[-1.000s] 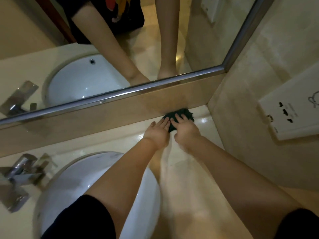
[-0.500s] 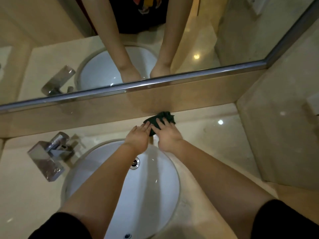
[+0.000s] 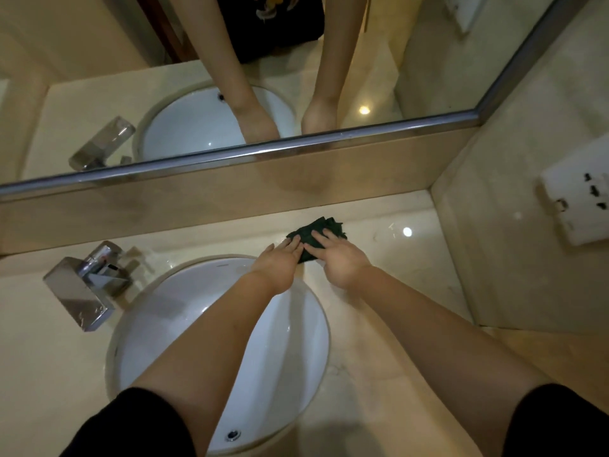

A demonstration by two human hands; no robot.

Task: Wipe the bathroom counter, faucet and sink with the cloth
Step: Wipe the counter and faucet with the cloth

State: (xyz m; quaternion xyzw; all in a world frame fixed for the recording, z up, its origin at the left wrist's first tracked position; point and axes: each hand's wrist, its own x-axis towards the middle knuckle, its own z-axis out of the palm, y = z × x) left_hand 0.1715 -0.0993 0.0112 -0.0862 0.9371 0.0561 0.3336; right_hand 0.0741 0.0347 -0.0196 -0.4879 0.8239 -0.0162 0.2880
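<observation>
Beige bathroom worktop (image 3: 412, 272), back strip beyond the sink (image 3: 211, 328): both hands side by side are pressing flat on the cloth (image 3: 316, 234), left hand (image 3: 280, 262) nearer the sink, right hand (image 3: 339, 260) covering more cloth.

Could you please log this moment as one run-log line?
wipe counter | both hands flat on dark green cloth | left hand, right hand | behind sink

Dim, warm yellow cast overall. Small round ceiling-light glare on counter (image 3: 407, 231); same spot repeated in mirror (image 3: 364, 110). Faucet (image 3: 86, 286) shows bright specular patches. Arms cast soft shadows into sink (image 3: 171, 311). Wide-angle bending at edges; wall socket (image 3: 575, 206) soft, smeared.
</observation>
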